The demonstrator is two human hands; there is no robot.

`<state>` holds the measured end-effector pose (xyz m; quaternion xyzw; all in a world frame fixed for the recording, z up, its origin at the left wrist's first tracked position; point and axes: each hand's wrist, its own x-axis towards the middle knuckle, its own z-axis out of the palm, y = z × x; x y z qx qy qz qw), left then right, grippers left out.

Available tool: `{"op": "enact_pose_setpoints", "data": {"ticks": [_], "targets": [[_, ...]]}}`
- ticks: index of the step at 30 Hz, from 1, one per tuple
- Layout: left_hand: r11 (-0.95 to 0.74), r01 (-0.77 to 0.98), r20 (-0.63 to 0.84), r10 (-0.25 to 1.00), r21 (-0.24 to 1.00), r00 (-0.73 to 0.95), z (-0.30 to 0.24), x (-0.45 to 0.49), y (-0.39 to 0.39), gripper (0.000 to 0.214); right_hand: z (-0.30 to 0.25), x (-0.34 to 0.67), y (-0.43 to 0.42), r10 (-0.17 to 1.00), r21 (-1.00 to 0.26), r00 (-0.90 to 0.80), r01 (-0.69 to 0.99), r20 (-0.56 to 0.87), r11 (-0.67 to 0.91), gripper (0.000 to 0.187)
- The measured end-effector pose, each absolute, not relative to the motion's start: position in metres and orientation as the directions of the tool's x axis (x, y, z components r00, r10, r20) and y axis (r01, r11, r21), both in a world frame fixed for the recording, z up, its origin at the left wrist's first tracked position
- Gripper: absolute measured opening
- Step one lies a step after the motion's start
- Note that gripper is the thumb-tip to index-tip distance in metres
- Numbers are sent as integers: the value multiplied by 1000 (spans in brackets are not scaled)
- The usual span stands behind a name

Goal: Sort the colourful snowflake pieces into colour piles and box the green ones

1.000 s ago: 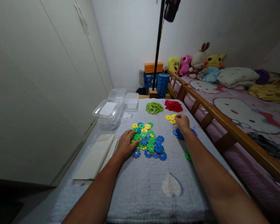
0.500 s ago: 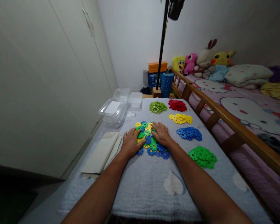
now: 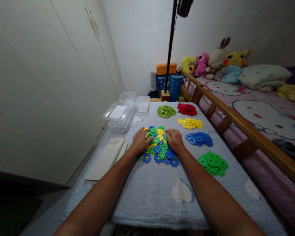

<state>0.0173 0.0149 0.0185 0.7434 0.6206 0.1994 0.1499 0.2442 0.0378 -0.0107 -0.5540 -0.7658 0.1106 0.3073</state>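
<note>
A mixed heap of flat, flower-shaped plastic discs in blue, green and yellow lies on the cloth-covered table. My left hand rests against the heap's left side, thumb apart from the fingers and reaching over some discs. On the right side, my right hand touches the edge with its fingers bent but apart. Neither hand grips a disc that I can see. Sorted piles stand to the right: green discs, blue discs, yellow discs, red pieces and light green pieces.
Clear plastic containers stand at the table's back left, with folded beige cloth or paper in front of them. A wooden bed rail runs along the right edge. Behind the table rises a black pole.
My right hand has drawn back to the heap's right edge, uncovering discs. My left hand has shifted slightly up and right along the left side. The heap's discs have shifted slightly.
</note>
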Motion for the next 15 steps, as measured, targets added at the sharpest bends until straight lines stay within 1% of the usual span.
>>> {"op": "enact_pose_setpoints", "data": {"ticks": [1,3,7,10,12,15], "targets": [[-144,882,113,988,449,104,19,19,23,53,-11,245,38,924,-511,-182,789,337,342,33],[-87,909,65,996,407,66,20,25,39,57,-12,246,38,934,-505,-179,801,308,321,35],[-123,935,11,992,334,126,20,41,66,59,-11,246,38,936,-500,-223,798,274,336,36],[-190,932,-16,979,309,205,21,53,77,56,-10,248,39,940,-528,-212,784,266,326,38],[-260,907,-38,957,332,289,22,58,80,51,-11,249,41,943,-551,-187,773,274,314,40],[-387,839,-51,898,382,437,25,61,80,38,-12,250,43,947,-563,-149,773,286,292,46]]}}
